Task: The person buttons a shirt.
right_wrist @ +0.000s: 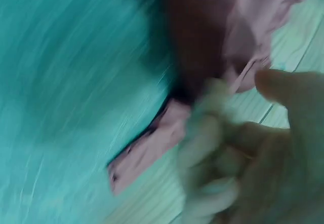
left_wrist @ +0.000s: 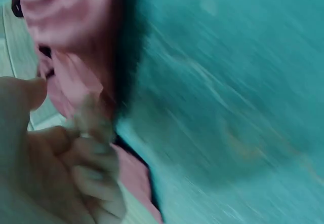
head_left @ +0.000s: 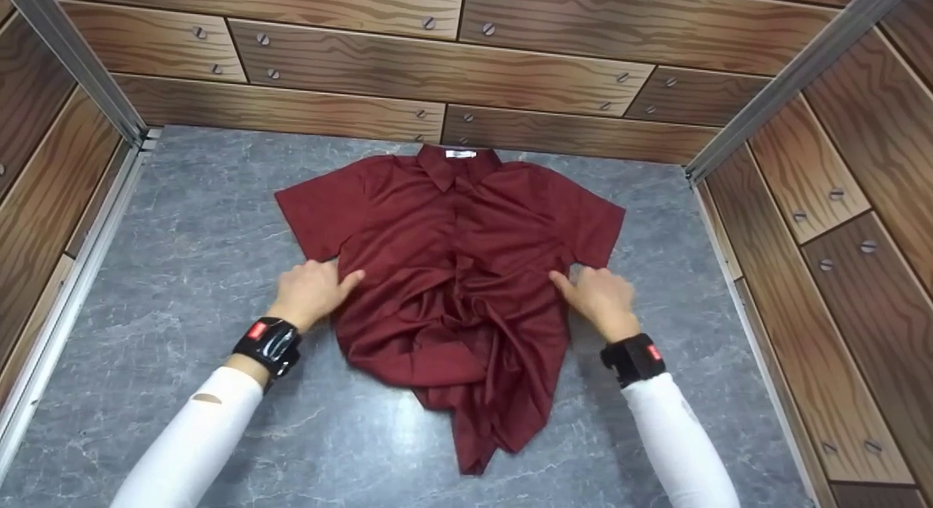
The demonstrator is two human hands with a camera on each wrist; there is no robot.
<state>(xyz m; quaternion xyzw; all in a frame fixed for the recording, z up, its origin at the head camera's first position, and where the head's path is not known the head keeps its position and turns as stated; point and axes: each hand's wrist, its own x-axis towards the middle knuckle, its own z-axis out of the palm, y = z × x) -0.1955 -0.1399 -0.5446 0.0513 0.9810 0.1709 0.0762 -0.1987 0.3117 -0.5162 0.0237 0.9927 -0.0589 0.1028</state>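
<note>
A dark red short-sleeved button-up shirt [head_left: 408, 231] lies front up on the grey floor, its collar at the far end and its lower half bunched into folds. My left hand [head_left: 309, 293] is at the shirt's left edge, just below the sleeve, with the thumb over the cloth. On the opposite edge, my right hand [head_left: 600, 297] mirrors it, thumb pointing inward at the fabric. Both wrist views are blurred; the left fingers [left_wrist: 96, 168] and right fingers [right_wrist: 217, 158] look loosely bent, thumbs apart from them. The cloth shows beyond the fingers in both.
Wood-patterned panels stand as a back wall [head_left: 437, 71] and a right wall [head_left: 838, 224], with another at the left. Metal posts [head_left: 80, 63] mark the corners, and a pale rail [head_left: 65, 311] runs along the floor's left edge. Marbled grey floor [head_left: 219, 202] surrounds the shirt.
</note>
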